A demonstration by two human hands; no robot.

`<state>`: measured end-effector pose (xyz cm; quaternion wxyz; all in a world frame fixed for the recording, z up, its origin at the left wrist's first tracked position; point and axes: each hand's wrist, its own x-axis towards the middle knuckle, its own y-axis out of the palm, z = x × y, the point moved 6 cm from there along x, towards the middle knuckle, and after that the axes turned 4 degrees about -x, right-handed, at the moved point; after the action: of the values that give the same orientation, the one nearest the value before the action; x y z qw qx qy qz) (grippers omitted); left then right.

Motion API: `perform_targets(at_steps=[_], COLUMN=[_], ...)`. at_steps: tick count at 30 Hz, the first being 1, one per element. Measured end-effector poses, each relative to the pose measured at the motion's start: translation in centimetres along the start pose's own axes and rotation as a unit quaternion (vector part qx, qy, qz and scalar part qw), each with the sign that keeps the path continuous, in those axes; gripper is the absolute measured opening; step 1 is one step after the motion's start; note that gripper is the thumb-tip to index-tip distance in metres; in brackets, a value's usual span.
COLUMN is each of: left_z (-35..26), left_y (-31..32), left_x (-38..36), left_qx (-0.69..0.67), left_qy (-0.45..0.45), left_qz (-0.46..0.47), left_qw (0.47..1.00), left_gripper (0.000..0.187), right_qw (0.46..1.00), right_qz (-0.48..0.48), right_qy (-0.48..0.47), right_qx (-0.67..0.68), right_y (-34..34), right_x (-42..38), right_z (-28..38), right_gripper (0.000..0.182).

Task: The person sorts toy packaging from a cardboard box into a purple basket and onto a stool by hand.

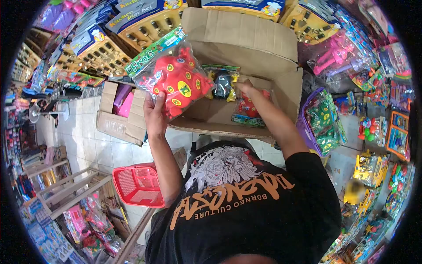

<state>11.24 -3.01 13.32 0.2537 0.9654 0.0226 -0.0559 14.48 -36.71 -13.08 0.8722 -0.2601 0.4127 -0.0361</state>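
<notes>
My left hand [155,113] grips the lower left edge of a clear bag holding a red frog toy [178,83] with yellow-green spots and a green header card. The bag is held above the left side of an open cardboard box [202,119]. Inside the box lie a bagged black and yellow toy [223,84] and a smaller bagged red toy [249,104]. My right hand [246,88] reaches into the box, between these two bags, beside the yellow end of the black toy; its fingers are too small and partly hidden to make out.
Kitchen play sets [149,24] stand behind the box. A smaller carton [118,125] is at its left, a purple basket [307,127] with green bagged toys at its right. A red basket [138,185] stands lower left. Toy shelves surround both sides.
</notes>
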Motion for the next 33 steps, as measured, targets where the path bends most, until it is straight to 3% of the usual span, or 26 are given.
perform_targets(at_steps=[1,3,9,12,15,17,19,21,24,29,31,33], left_z=[0.1,0.4,1.0,1.0,1.2,1.3,1.4,0.8,0.5,1.3,1.5,1.0], left_y=[-0.9,-2.6,-5.5,-6.2,-6.0,-5.7,-5.6,-4.8,-3.8,-1.7,-0.4,1.3], left_x=[-0.3,-0.8,-2.4,-2.7,-2.7,-2.5,-2.2,-2.1,-1.6,-1.9,-2.2,-3.1], left_qx=[0.001,-0.025,-0.036,-0.033,-0.056,-0.075,-0.085,-0.086,-0.085,-0.064,-0.038,-0.046], left_qy=[0.004,-0.019,-0.032,-0.04,-0.051,-0.053,-0.046,-0.041,-0.024,-0.023,0.014,-0.003], left_qz=[-0.009,-0.018,-0.059,-0.065,-0.053,-0.038,-0.036,-0.003,0.041,0.082,0.126,0.164], left_qw=[1.0,0.999,0.997,0.997,0.996,0.995,0.995,0.995,0.995,0.994,0.991,0.985], left_gripper=[0.035,0.039,0.034,0.032,0.03,0.029,0.03,0.031,0.033,0.038,0.042,0.043], right_qw=[1.0,0.993,0.989,0.999,0.978,0.97,0.985,0.965,0.878,0.849,0.856,0.855], right_qz=[0.008,-0.113,-0.112,-0.049,0.049,0.052,0.06,0.059,0.177,0.117,0.031,-0.03], right_qy=[-0.004,0.011,-0.009,-0.006,-0.151,-0.155,-0.083,-0.131,-0.167,-0.241,-0.309,-0.336], right_qx=[-0.006,-0.027,-0.096,0.015,0.134,0.179,0.137,0.22,0.413,0.456,0.413,0.394], right_y=[0.8,1.0,2.3,2.6,2.3,1.8,0.4,-0.6,-2.9,-5.9,-6.4,-6.0], right_x=[0.4,0.9,2.9,2.1,-0.2,-0.3,-3.0,-5.8,-14.1,-23.4,-27.2,-29.1], right_z=[0.0,-0.6,-0.2,0.2,2.8,3.2,3.7,4.7,8.4,10.5,11.4,11.0], right_gripper=[0.087,0.085,0.06,0.052,0.055,0.044,0.041,0.033,0.03,0.044,0.051,0.057])
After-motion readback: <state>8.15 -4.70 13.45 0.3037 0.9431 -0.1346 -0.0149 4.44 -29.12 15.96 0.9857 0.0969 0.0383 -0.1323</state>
